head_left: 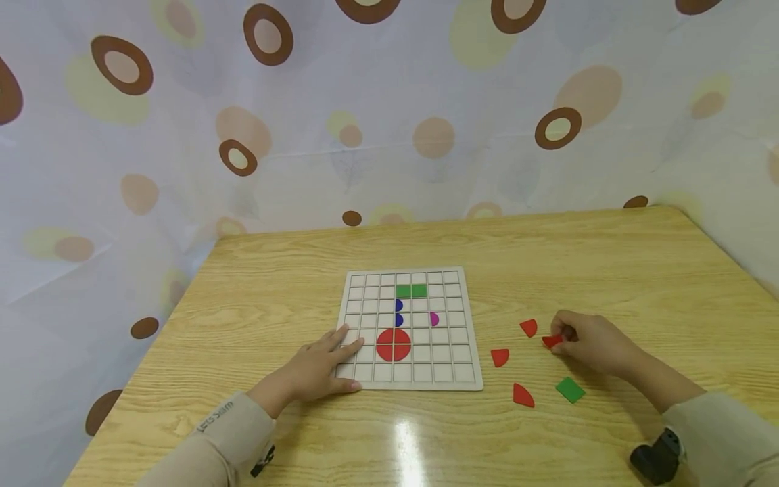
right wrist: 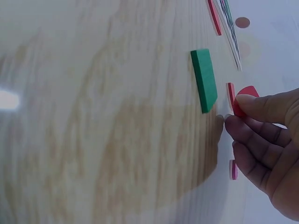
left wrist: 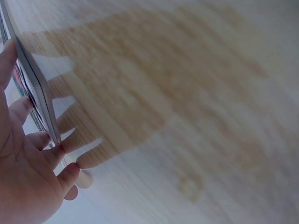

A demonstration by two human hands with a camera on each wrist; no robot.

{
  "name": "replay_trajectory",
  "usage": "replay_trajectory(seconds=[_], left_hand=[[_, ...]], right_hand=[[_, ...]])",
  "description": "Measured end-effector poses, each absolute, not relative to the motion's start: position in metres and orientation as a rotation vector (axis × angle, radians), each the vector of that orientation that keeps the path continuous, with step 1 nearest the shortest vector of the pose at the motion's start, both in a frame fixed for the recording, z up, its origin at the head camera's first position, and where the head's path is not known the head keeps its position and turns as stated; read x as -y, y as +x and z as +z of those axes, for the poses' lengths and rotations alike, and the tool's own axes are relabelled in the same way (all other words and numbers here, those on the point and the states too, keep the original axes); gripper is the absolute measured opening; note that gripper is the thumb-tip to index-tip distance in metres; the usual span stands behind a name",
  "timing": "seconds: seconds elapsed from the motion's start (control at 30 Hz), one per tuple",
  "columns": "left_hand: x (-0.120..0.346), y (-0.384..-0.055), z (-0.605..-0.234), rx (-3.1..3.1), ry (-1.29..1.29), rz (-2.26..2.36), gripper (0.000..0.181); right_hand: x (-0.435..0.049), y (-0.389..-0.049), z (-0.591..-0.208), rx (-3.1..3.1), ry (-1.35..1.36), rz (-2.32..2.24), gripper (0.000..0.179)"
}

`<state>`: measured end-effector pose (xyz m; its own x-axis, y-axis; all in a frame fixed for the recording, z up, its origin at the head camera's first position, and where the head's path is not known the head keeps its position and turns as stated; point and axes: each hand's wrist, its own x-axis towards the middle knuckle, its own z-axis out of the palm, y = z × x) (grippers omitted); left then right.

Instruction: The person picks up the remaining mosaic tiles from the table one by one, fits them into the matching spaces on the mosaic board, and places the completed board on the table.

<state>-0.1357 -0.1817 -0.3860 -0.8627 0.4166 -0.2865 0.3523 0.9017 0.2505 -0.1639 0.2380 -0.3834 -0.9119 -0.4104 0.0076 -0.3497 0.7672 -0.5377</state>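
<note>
A white grid board [head_left: 447, 372] lies on the table. My left hand [head_left: 319, 365] rests on its left edge with fingers spread; in the left wrist view the fingertips [left wrist: 22, 105] touch the board's rim. Off the board's right side, my right hand [head_left: 599, 345] pinches a red quarter-circle tile [head_left: 552, 341] between thumb and fingers, also visible in the right wrist view [right wrist: 245, 99]. Four red quarters forming a circle [head_left: 385, 337], two green tiles [head_left: 411, 291], two blue half-circles [head_left: 399, 320] and one magenta half-circle [head_left: 435, 319] sit in the board's cells.
Loose red quarter-circle tiles lie around the right hand: one beyond the board's edge [head_left: 500, 357], one farther back [head_left: 529, 328], one nearer [head_left: 523, 396]. A green square tile [head_left: 570, 390] lies just below that hand. A patterned cloth [head_left: 389, 135] hangs behind the wooden table [head_left: 274, 270].
</note>
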Motion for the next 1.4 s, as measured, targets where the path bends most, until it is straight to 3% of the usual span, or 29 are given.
replay_trajectory(seconds=[1.4], left_hand=[[0.182,-0.136,-0.389,-2.725,0.557,0.278,0.07]], right_hand=[[-0.179,-0.157,-0.377,-2.742,-0.565,-1.3,0.017]])
